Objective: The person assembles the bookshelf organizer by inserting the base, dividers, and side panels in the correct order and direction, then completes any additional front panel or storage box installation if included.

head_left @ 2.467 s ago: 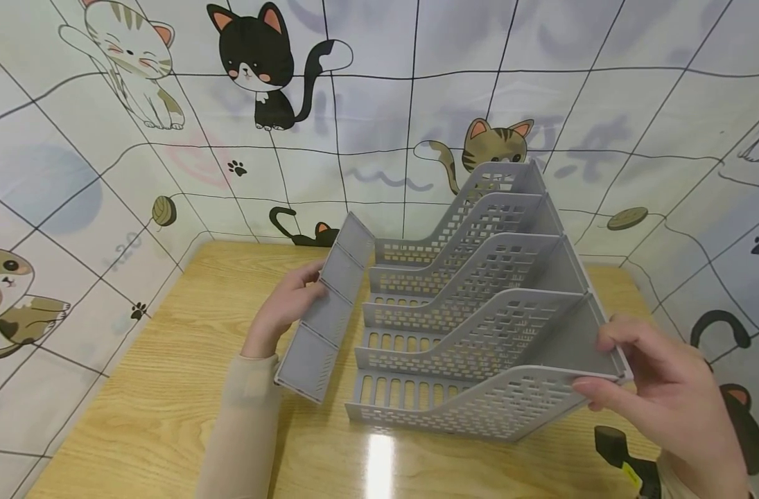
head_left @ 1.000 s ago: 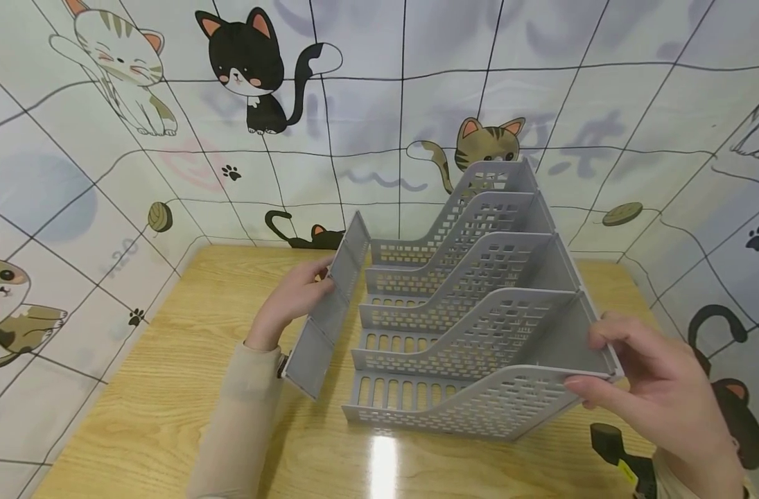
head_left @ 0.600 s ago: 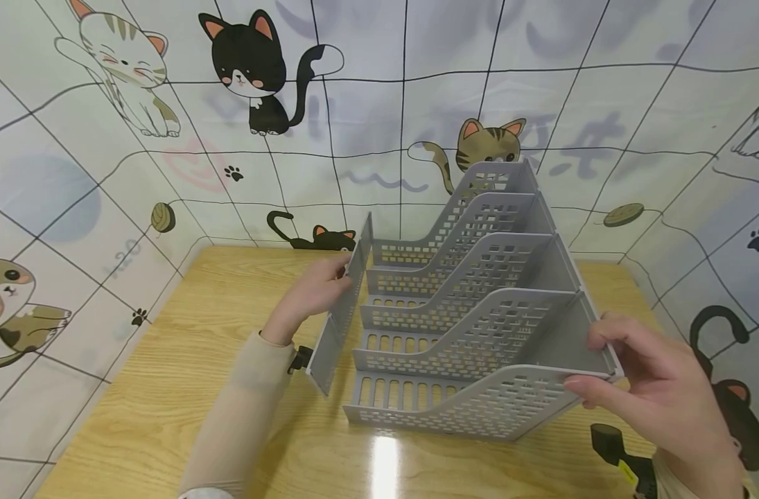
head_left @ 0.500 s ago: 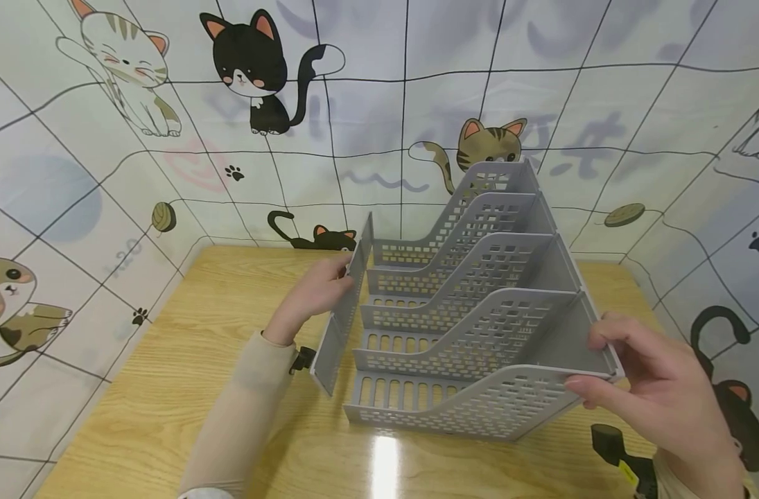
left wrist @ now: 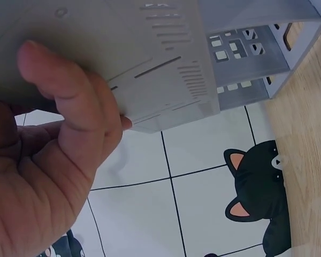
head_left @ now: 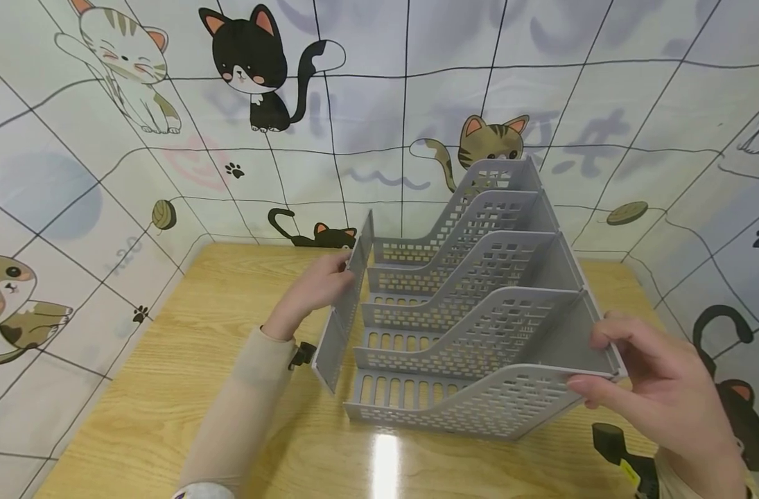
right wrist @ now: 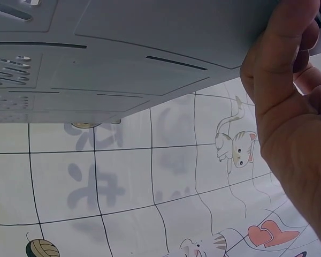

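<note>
A grey plastic magazine file rack [head_left: 441, 326] with several slotted dividers stands on the table, its tall back at the right. My right hand [head_left: 660, 378] grips the back panel's near corner, thumb on the front divider's side and fingers on the panel. At the rack's low left end, my left hand [head_left: 313, 287] holds a long grey front panel [head_left: 342, 312] by its left edge. That panel stands nearly upright alongside the divider ends, with a narrow gap showing between them at the near end. In the left wrist view, slotted vents mark the panel [left wrist: 150, 80] beside my fingers.
The wooden table [head_left: 186, 346] extends left and in front of the rack. A cloth with a grid and cartoon cats [head_left: 248, 69] hangs behind and at both sides. Black wrist camera mounts show near each wrist, the right mount [head_left: 622, 450] low over the table.
My left hand has turned the front panel from leaning flat to nearly upright and brought it rightward, closer to the divider ends. The right hand and the rack have stayed almost still.
</note>
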The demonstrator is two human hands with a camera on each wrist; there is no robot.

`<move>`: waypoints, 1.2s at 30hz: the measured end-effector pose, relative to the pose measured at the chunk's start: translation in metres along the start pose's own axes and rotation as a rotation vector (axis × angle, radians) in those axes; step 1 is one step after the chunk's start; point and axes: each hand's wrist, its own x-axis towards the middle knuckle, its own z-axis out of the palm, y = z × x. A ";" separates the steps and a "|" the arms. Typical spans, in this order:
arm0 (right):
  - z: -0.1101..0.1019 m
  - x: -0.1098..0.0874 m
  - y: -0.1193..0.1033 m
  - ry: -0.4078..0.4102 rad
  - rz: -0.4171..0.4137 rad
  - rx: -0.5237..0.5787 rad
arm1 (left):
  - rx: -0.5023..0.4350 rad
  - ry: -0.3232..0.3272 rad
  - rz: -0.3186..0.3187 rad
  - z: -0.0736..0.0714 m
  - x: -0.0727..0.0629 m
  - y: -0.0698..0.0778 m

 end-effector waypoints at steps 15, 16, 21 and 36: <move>0.000 0.001 0.001 0.005 -0.031 0.068 | -0.046 -0.014 -0.021 0.002 -0.001 0.008; 0.000 0.000 0.002 0.006 -0.027 0.067 | -0.048 -0.014 -0.017 0.003 -0.001 0.008; 0.000 -0.001 0.001 0.023 0.015 0.025 | -0.039 0.003 -0.011 0.008 -0.002 0.007; 0.000 -0.001 0.003 0.011 -0.012 0.088 | -0.073 0.070 -0.004 0.030 -0.009 -0.001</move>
